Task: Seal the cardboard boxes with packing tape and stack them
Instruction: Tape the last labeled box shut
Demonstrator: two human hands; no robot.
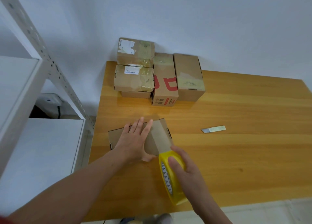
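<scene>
Left hand (135, 142) lies flat with fingers straight on the box (152, 139); right hand (184, 164) grips the tape roll (168, 178) on the counter (236, 148).

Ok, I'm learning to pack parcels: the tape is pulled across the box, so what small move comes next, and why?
Probably draw the tape roll down past the near edge of the box: the strip spans its lid, the left hand lies flat on top, and the right hand grips the roll, uncut.

Packing room, metal shelving (50, 67), stacked taped boxes (135, 65)
</scene>
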